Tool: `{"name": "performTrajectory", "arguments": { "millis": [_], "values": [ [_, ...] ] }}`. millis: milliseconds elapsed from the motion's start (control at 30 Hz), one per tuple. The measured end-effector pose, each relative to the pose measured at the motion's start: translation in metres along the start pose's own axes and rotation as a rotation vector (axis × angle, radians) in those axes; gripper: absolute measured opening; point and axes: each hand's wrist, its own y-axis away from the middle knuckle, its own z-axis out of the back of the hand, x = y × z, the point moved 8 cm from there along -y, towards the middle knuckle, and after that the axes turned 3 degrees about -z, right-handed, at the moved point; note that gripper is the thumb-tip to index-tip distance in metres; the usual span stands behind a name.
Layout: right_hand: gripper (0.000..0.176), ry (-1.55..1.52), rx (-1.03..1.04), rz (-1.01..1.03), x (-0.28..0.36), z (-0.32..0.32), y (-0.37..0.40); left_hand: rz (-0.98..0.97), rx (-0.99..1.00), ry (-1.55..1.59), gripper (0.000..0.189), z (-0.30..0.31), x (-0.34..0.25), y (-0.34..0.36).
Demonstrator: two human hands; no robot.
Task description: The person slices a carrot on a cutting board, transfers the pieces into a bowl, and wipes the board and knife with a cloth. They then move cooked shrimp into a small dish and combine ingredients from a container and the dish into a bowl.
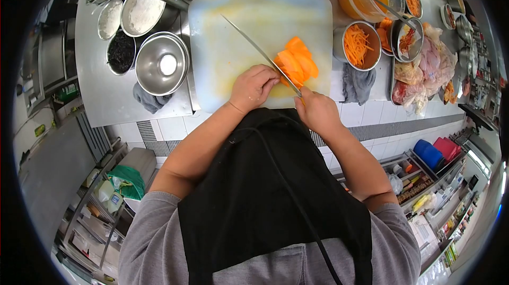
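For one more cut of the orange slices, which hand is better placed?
Probably the right hand: it holds the knife by its handle, beside the orange slices. The left hand holds no tool and is close to the knife.

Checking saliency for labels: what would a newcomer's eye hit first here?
Bright orange slices stand out on the right part of the pale cutting board, the knife slanting along their left, its handle in the right hand. Next, the black apron at lower centre and the shiny steel bowl left of the board.
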Motion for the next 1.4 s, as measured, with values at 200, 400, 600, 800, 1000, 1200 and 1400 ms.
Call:
{"name": "performTrajectory", "arguments": {
  "millis": [200, 400, 600, 800, 1000, 1200, 1400],
  "values": [
    [0.020, -0.018, -0.009, 0.025, 0.002, -0.008, -0.008, -0.009, -0.012, -0.001, 0.010, -0.001, 0.003, 0.003],
    [0.019, -0.018, 0.005, 0.029, 0.003, -0.008, -0.011, -0.026, 0.014, -0.022, 0.013, -0.002, 0.002, 0.002],
    [0.021, -0.001, -0.016, -0.025, -0.004, -0.039, -0.023, -0.036, 0.029, -0.008, 0.016, -0.001, 0.002, 0.007],
    [0.025, -0.020, -0.018, -0.040, -0.003, -0.030, -0.022, -0.146, 0.048, -0.124, 0.030, -0.005, -0.009, 0.006],
    [0.034, -0.048, -0.009, 0.012, -0.010, -0.030, -0.023, -0.162, 0.096, -0.279, 0.035, -0.010, -0.023, 0.008],
    [0.042, -0.123, 0.079, 0.103, -0.021, -0.032, -0.022, -0.024, 0.054, -0.278, 0.034, -0.025, -0.028, 0.020],
    [0.046, -0.228, 0.081, 0.235, -0.019, -0.027, -0.027, -0.065, -0.159, -0.269, 0.026, -0.013, -0.048, 0.035]
  ]
}}
